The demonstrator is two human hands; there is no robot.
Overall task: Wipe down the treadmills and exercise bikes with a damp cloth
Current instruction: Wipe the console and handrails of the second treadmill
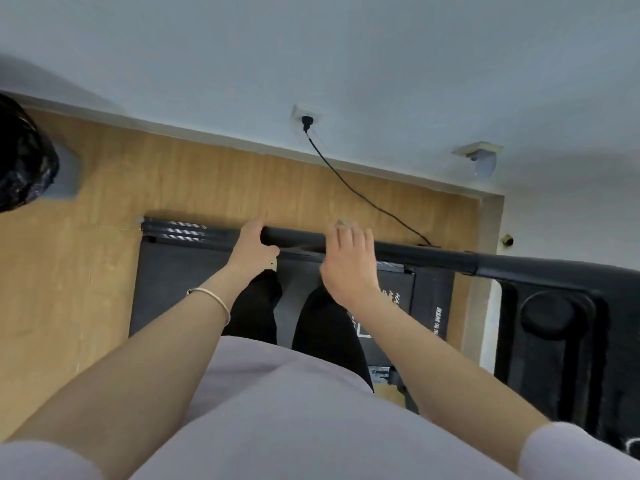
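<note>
We're barely started: left hand [254, 244] grips the black tubular treadmill handrail [433, 257], right hand [348, 263] drapes over it, can't tell if it holds a cloth, everything else left.

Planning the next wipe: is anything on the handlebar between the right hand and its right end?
Nothing visible does: the handlebar runs bare from the right hand to the picture's right edge.

Pale wall [346, 46] filled the top, wood-grain floor [104, 202] lay below. 1 white socket [304, 111] carried a black plug [305, 123], its cable [346, 183] trailing across the boards. Black bag [20, 154] sat far left.
</note>
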